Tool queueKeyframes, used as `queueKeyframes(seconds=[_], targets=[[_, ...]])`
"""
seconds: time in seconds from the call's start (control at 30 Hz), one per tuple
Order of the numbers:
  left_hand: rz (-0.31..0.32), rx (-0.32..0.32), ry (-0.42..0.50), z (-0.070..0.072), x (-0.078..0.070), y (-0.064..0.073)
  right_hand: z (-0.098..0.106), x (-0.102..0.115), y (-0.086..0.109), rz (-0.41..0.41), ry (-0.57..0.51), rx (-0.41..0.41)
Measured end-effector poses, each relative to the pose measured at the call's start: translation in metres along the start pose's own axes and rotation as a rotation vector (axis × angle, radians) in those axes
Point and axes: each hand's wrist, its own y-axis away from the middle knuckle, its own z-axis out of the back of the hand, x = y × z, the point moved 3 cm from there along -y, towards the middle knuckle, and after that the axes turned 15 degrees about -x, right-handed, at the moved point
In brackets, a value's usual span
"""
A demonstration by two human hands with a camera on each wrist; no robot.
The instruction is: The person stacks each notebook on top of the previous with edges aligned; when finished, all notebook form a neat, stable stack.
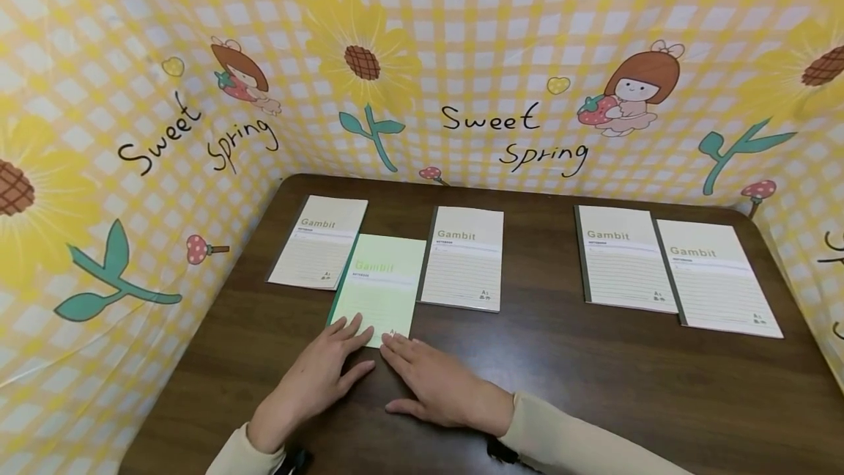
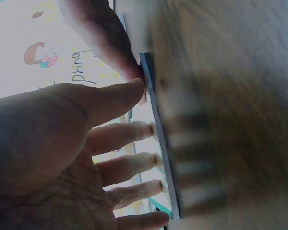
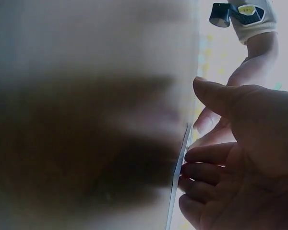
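A pale green "Gambit" notebook [image 1: 385,281] with a darker green spine lies flat on the table in the head view. Spread fingers of my left hand [image 1: 319,369] rest on its near left part. Beside it, my right hand [image 1: 442,383] touches the near edge by the right corner with outstretched fingertips. Both thumbs are held apart from the notebook. In the left wrist view the left fingers [image 2: 129,165] reach the notebook's thin edge [image 2: 158,124]. The right wrist view has the right fingers [image 3: 204,172] at that edge, slightly bent.
White notebooks with dark spines lie around: one [image 1: 316,244] at the green one's upper left, one [image 1: 461,259] at its right, and two [image 1: 623,259] side by side farther right, the outer one [image 1: 722,277] slightly nearer. A patterned cloth [image 1: 488,42] surrounds the brown table [image 1: 560,365].
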Motion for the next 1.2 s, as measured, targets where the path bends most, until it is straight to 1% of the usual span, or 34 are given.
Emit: queueKeyframes(seconds=[0.1,0.2,0.3,0.4,0.43,0.5,0.57,0.67,0.73,0.77,0.83,0.9,0.97,1.07,1.2], targets=[[0.012,-0.007,0.011,0.001,-0.001,0.001,0.000,0.001,0.001,-0.009,-0.047,0.006],[0.041,-0.038,0.041,0.002,0.000,0.001,0.000,-0.001,0.001,-0.033,-0.136,0.019],[0.058,-0.098,0.068,0.003,0.004,-0.001,0.003,-0.006,0.001,-0.074,-0.248,0.028],[0.077,-0.179,0.070,0.005,0.009,-0.003,0.006,-0.009,0.002,-0.129,-0.358,0.014],[0.093,-0.205,0.072,0.006,0.012,-0.004,0.006,-0.010,0.002,-0.152,-0.386,0.005],[0.150,-0.253,0.089,0.008,0.017,-0.005,0.008,-0.011,0.004,-0.217,-0.447,-0.015],[0.223,-0.282,0.112,0.010,0.022,-0.007,0.008,-0.013,0.006,-0.297,-0.498,-0.041],[0.330,-0.295,0.147,0.013,0.028,-0.009,0.009,-0.016,0.008,-0.424,-0.571,-0.079],[0.375,-0.299,0.168,0.015,0.030,-0.009,0.009,-0.017,0.008,-0.485,-0.634,-0.111],[0.390,-0.301,0.184,0.016,0.031,-0.009,0.009,-0.017,0.008,-0.513,-0.687,-0.125],[0.412,-0.307,0.220,0.017,0.033,-0.009,0.008,-0.016,0.007,-0.574,-0.830,-0.150],[0.431,-0.305,0.261,0.017,0.035,-0.010,0.008,-0.015,0.006,-0.642,-1.005,-0.180],[0.452,-0.295,0.294,0.018,0.037,-0.010,0.008,-0.014,0.004,-0.719,-1.157,-0.213],[0.493,-0.273,0.339,0.019,0.042,-0.009,0.010,-0.011,0.003,-0.828,-1.326,-0.273],[0.542,-0.242,0.375,0.019,0.049,-0.008,0.011,-0.014,0.001,-0.949,-1.518,-0.382]])
